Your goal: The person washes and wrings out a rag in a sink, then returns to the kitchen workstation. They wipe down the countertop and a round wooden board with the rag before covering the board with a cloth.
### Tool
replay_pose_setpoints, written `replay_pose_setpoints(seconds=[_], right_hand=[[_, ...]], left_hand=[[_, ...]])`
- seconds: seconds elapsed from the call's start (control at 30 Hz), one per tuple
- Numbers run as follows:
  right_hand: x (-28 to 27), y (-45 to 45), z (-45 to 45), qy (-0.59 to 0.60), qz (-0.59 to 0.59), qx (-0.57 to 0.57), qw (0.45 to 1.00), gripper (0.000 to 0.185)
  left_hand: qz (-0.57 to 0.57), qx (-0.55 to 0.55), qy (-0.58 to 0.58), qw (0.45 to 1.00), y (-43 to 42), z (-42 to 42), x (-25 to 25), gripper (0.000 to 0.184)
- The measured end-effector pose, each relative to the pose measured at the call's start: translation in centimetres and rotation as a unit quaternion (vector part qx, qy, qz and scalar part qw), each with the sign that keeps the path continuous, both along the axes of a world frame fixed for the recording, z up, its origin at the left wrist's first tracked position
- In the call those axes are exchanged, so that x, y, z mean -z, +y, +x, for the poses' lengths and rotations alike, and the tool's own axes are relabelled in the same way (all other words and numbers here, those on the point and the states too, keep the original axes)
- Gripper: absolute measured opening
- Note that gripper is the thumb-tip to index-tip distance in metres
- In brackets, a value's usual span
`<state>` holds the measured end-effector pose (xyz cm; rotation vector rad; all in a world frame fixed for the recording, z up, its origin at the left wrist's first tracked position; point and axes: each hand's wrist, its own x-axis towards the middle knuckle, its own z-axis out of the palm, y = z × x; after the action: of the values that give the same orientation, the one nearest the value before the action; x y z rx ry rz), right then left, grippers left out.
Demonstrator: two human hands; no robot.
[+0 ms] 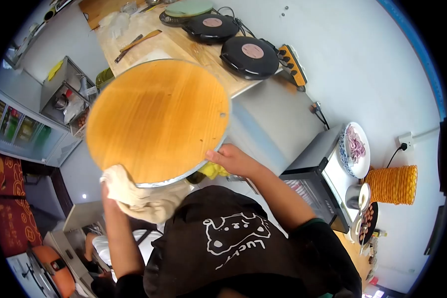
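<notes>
A large round wooden board (159, 119) with a metal rim is held up in front of me, its flat face toward me. My right hand (229, 160) grips the rim at lower right, thumb on the face and the other fingers behind. At lower left, my left hand (106, 191) is closed on a beige cloth (146, 198) pressed against the rim; the cloth covers most of its fingers. Some yellow material (213, 170) shows just below my right hand, partly hidden by it.
Two black round electric griddles (250, 58) and a power strip (292, 65) sit on the wooden worktop (193, 47). A bowl of sliced onion (355, 149) stands on a cabinet at right, by a stacked orange column (392, 185). Another person (104, 253) is at lower left.
</notes>
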<state>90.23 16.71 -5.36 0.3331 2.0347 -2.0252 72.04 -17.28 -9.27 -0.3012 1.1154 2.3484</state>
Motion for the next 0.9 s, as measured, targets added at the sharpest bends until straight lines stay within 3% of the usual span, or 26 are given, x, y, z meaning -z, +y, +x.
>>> replay_pose_setpoints(seconds=[0.1, 0.17, 0.27, 0.3, 0.4, 0.47, 0.6, 0.73, 0.77, 0.87, 0.9], right_hand=[[1.8, 2.8, 4.6, -0.101, -0.176, 0.047, 0.978, 0.035], [3.5, 3.9, 7.3, -0.073, -0.133, 0.139, 0.979, 0.030], [3.1, 4.0, 10.0, 0.002, 0.028, 0.158, 0.987, 0.031], [3.9, 3.6, 10.0, 0.135, 0.222, 0.153, 0.953, 0.035], [-3.2, -1.3, 8.3, 0.405, 0.327, 0.075, 0.850, 0.042], [-6.2, -4.8, 7.2, 0.492, 0.358, 0.028, 0.793, 0.046], [-8.2, -10.2, 6.3, 0.569, 0.338, -0.082, 0.745, 0.044], [-3.3, -11.3, 5.0, 0.522, 0.396, -0.125, 0.745, 0.040], [-1.0, -10.8, 4.2, 0.498, 0.432, -0.112, 0.744, 0.040], [5.6, -8.2, 1.3, 0.399, 0.511, -0.077, 0.757, 0.039], [6.4, -7.5, 1.3, 0.371, 0.512, -0.056, 0.773, 0.038]], left_hand=[[-0.077, -0.063, 0.047, 0.994, -3.0, 3.5, -4.8, 0.024], [-0.130, -0.103, 0.078, 0.983, -5.6, 5.9, -8.3, 0.024], [-0.201, -0.143, 0.109, 0.963, -8.9, 9.4, -13.7, 0.024], [-0.217, -0.155, 0.118, 0.956, -10.0, 10.5, -15.2, 0.025], [-0.264, -0.183, 0.135, 0.938, -12.4, 13.4, -18.6, 0.025], [-0.280, -0.201, 0.135, 0.929, -13.2, 15.3, -19.8, 0.026], [-0.299, -0.243, 0.107, 0.917, -14.0, 19.0, -19.8, 0.027], [-0.285, -0.315, 0.004, 0.905, -13.7, 22.9, -16.9, 0.028], [-0.350, -0.197, 0.089, 0.911, -16.1, 23.5, -14.8, 0.025], [-0.470, -0.124, 0.092, 0.869, -16.7, 25.4, -10.1, 0.027], [-0.368, -0.168, 0.023, 0.914, -16.5, 25.8, -8.4, 0.026]])
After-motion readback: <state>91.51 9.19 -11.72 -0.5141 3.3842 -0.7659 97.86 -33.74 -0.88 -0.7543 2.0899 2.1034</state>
